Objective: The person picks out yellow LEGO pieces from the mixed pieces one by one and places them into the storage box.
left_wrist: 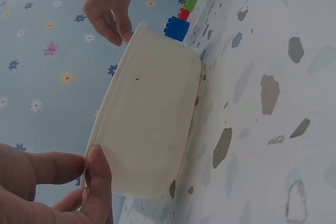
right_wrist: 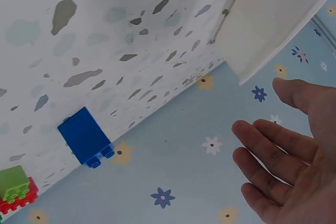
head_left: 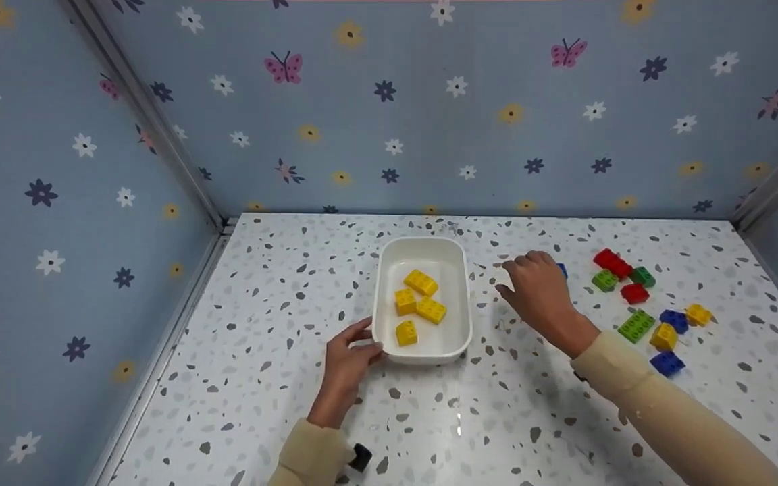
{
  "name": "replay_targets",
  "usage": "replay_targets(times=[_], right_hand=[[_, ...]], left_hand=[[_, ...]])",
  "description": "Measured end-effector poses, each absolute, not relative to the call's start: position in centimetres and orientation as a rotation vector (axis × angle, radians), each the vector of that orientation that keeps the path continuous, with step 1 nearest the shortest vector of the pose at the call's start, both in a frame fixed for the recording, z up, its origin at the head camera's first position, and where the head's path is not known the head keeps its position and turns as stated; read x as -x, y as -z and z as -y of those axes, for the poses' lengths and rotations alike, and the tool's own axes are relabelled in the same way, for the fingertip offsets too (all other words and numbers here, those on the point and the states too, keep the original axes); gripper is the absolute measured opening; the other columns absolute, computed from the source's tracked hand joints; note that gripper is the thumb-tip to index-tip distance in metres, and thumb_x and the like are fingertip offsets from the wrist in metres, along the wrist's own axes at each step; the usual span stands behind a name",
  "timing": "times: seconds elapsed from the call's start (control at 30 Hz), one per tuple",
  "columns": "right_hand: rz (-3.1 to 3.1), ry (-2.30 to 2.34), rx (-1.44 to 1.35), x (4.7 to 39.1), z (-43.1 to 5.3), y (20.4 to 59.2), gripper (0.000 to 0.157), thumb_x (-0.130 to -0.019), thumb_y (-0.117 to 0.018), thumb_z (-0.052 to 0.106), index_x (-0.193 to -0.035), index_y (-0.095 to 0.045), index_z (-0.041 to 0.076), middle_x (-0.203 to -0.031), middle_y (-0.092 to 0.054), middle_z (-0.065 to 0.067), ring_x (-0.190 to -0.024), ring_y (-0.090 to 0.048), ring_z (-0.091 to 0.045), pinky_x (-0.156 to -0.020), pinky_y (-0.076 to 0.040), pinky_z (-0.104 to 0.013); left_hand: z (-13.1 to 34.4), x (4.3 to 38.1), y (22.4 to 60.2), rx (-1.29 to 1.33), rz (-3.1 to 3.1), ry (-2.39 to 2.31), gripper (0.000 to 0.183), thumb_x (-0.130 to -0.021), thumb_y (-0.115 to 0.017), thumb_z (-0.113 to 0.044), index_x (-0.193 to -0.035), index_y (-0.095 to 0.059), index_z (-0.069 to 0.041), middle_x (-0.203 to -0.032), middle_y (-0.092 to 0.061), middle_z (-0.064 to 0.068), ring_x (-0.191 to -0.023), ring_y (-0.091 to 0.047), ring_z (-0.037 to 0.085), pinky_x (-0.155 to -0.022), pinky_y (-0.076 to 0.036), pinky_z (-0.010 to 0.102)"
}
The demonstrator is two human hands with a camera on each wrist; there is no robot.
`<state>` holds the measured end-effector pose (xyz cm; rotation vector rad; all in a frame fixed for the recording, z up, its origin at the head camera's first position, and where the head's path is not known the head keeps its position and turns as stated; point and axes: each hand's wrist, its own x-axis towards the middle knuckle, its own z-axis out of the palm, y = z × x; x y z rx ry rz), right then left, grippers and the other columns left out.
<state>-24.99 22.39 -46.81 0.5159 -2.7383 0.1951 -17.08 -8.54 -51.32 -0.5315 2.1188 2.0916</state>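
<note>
Overhead, we see yellow bricks [head_left: 431, 310] in a white bin [head_left: 423, 358] on the table [head_left: 274, 317]; from the left wrist, the left hand [left_wrist: 42, 203] pinching it; from the right wrist, the right hand [right_wrist: 299, 169] relaxed near a blue brick [right_wrist: 85, 136].

The head camera looked forward and down from above the table [head_left: 261, 337], farthest off. Both wrist cameras faced the far wall [head_left: 429, 155] from low down, strongly rolled: left close to the white box [left_wrist: 142, 98], right farther right. Both shared the blue brick [right_wrist: 85, 136].
</note>
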Motion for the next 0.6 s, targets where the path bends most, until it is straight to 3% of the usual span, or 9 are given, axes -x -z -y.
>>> replay_targets(times=[0.27, 0.6], right_hand=[[2.68, -0.167, -0.528, 24.1, -24.3, 47.3, 0.033, -0.085, -0.088, 0.011, -0.111, -0.076, -0.006, -0.101, -0.076, -0.023, -0.102, -0.067, -0.042, -0.106, -0.053, -0.055], [2.711, -0.216, -0.478, 23.4, -26.5, 47.7, 0.032, -0.088, -0.085, 0.01, -0.112, -0.074, -0.008, -0.106, -0.076, -0.026, -0.105, -0.066, -0.045, -0.107, -0.052, -0.058]], left_hand=[[8.6, 17.1, 51.4, 0.517, -2.1, -2.115, 0.054, -0.094, -0.065, 0.009, -0.147, -0.059, 0.001, -0.13, -0.057, 0.025, -0.098, -0.069, 0.03, -0.084, -0.064, 0.027], [8.5, 17.1, 51.3, 0.534, -2.134, -2.066, 0.054, -0.096, -0.066, 0.007, -0.149, -0.059, -0.002, -0.13, -0.058, 0.021, -0.095, -0.067, 0.023, -0.088, -0.064, 0.028]])
